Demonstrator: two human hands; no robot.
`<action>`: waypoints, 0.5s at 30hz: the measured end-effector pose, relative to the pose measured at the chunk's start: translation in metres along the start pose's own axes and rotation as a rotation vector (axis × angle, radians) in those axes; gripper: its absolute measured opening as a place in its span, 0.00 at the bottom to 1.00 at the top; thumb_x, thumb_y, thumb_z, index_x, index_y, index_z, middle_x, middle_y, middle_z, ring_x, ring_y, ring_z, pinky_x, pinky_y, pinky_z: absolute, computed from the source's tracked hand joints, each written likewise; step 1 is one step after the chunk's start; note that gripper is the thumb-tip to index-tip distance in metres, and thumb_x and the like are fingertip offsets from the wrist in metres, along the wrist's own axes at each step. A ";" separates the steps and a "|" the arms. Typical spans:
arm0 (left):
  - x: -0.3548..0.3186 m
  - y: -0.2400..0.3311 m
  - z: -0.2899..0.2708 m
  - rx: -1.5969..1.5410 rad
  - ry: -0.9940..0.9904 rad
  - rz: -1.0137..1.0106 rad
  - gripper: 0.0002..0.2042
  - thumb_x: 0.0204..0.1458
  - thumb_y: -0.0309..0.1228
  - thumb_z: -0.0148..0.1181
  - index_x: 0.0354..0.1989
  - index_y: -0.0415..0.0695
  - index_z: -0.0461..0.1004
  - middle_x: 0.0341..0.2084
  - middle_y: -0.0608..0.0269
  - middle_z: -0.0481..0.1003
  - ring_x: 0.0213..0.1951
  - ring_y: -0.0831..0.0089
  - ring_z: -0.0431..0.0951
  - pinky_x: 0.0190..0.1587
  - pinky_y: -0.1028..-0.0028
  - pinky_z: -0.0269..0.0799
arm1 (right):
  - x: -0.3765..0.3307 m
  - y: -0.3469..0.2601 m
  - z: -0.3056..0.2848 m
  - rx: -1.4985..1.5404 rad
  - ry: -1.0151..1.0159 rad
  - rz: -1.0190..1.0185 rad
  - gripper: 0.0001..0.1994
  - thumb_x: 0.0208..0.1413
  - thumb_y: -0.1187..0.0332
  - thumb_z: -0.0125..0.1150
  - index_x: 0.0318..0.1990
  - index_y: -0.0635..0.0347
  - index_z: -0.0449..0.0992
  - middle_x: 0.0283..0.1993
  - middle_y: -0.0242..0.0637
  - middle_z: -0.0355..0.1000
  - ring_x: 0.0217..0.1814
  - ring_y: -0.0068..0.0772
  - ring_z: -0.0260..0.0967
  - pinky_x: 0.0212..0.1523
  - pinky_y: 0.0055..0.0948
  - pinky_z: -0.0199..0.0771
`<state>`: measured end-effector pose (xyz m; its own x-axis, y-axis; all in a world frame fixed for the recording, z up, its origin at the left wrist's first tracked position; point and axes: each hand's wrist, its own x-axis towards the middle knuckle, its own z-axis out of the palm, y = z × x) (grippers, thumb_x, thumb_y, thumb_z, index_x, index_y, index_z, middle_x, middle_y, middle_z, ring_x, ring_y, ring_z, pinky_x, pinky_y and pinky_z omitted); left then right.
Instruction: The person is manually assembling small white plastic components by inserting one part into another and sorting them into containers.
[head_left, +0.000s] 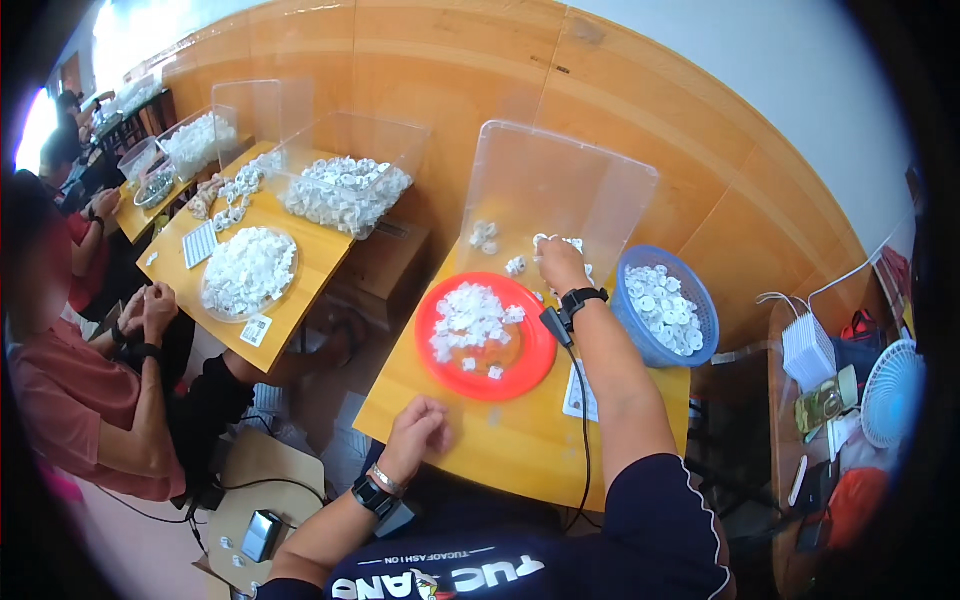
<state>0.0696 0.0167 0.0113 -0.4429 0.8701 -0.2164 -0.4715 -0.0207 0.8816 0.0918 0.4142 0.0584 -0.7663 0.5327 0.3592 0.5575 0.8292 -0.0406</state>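
1. Nearest the camera is the wearer's dark shirt (pixel 655 515), with large white lettering across the chest and a smaller line of print beside it.
2. The loose white plastic pieces (pixel 516 266) lie on the yellow worktop (pixel 470 445), just beside the fingers of the right hand (pixel 560 265) and near the foot of an upright clear plastic panel (pixel 560 180).
3. More white pieces are heaped on a round red plate (pixel 530 370), between the two hands; the left hand (pixel 422 430) is apart from it, near the worktop's front edge.
4. A blue basket (pixel 642 335), right of the right forearm, holds round white pieces with dark marks.
5. Printed matter: a white card (pixel 577 392) beside the right forearm bears marks too small to read; on the neighbouring worktop (pixel 300 325), a small card (pixel 257 329) carries a black-and-white square code.
6. The right hand's fingers are bent down close together among the white pieces; whether they grip one cannot be told.
7. The left hand's fingers curl loosely toward the palm, slightly blurred; whether anything is inside is hidden.
8. At left, a co-worker's hands (pixel 150 310) are held close together before the neighbouring worktop.
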 end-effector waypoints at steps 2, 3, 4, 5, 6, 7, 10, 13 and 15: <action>-0.001 -0.002 0.001 0.011 0.009 0.014 0.05 0.59 0.27 0.44 0.39 0.42 0.67 0.22 0.61 0.73 0.23 0.76 0.73 0.27 0.79 0.69 | -0.005 -0.002 -0.012 0.093 0.065 0.047 0.07 0.48 0.71 0.55 0.32 0.62 0.78 0.34 0.50 0.75 0.39 0.52 0.74 0.42 0.44 0.74; -0.003 -0.002 0.001 0.014 0.022 0.024 0.05 0.59 0.27 0.44 0.39 0.42 0.67 0.22 0.62 0.73 0.23 0.76 0.73 0.27 0.79 0.69 | -0.007 -0.003 -0.018 0.183 0.120 0.089 0.07 0.48 0.69 0.56 0.33 0.62 0.77 0.35 0.50 0.75 0.39 0.52 0.74 0.42 0.44 0.74; -0.003 -0.001 0.002 0.022 0.016 0.026 0.05 0.59 0.27 0.44 0.39 0.42 0.67 0.22 0.62 0.73 0.23 0.76 0.73 0.27 0.79 0.69 | -0.008 -0.004 -0.027 0.184 0.129 0.095 0.07 0.48 0.69 0.56 0.33 0.62 0.77 0.35 0.50 0.75 0.39 0.52 0.74 0.42 0.44 0.74; -0.005 0.000 0.003 0.037 0.034 0.027 0.05 0.58 0.27 0.45 0.39 0.43 0.67 0.22 0.62 0.73 0.22 0.76 0.73 0.27 0.79 0.69 | -0.009 -0.006 -0.036 0.282 0.131 0.177 0.08 0.49 0.67 0.58 0.33 0.61 0.77 0.35 0.49 0.75 0.38 0.52 0.73 0.41 0.43 0.73; -0.006 0.001 0.004 0.052 0.053 0.027 0.05 0.58 0.27 0.45 0.39 0.43 0.67 0.22 0.62 0.73 0.22 0.76 0.73 0.27 0.79 0.69 | -0.011 -0.007 -0.044 0.381 0.133 0.258 0.09 0.49 0.65 0.60 0.33 0.61 0.77 0.36 0.48 0.75 0.37 0.51 0.73 0.41 0.42 0.73; -0.005 0.002 0.005 0.060 0.045 0.030 0.05 0.58 0.27 0.45 0.39 0.43 0.67 0.22 0.62 0.73 0.22 0.76 0.73 0.27 0.79 0.69 | -0.014 -0.005 -0.050 0.381 0.144 0.264 0.09 0.49 0.65 0.60 0.33 0.61 0.77 0.36 0.48 0.75 0.37 0.51 0.73 0.41 0.42 0.73; -0.005 0.006 0.008 0.042 0.041 0.014 0.04 0.58 0.28 0.46 0.37 0.43 0.67 0.22 0.65 0.72 0.22 0.76 0.72 0.26 0.78 0.68 | -0.027 -0.004 -0.066 0.618 0.178 0.323 0.09 0.53 0.65 0.59 0.34 0.62 0.76 0.35 0.44 0.76 0.36 0.42 0.74 0.38 0.35 0.74; -0.002 0.017 0.010 0.032 0.050 -0.039 0.06 0.57 0.30 0.47 0.40 0.43 0.68 0.24 0.63 0.73 0.25 0.76 0.73 0.26 0.78 0.68 | -0.059 -0.032 -0.091 1.413 -0.051 0.364 0.09 0.60 0.66 0.54 0.40 0.62 0.74 0.36 0.35 0.76 0.37 0.25 0.74 0.38 0.24 0.73; 0.004 0.027 0.020 0.099 0.043 0.125 0.10 0.57 0.30 0.46 0.45 0.43 0.67 0.27 0.61 0.74 0.27 0.76 0.74 0.29 0.79 0.69 | -0.093 -0.063 -0.116 1.642 -0.124 0.324 0.08 0.62 0.67 0.52 0.43 0.62 0.73 0.38 0.33 0.75 0.38 0.21 0.72 0.39 0.22 0.73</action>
<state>0.0703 0.0298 0.0430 -0.5262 0.8420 -0.1186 -0.3345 -0.0767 0.9393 0.1648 0.2924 0.1362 -0.7581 0.6480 0.0740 -0.1535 -0.0670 -0.9859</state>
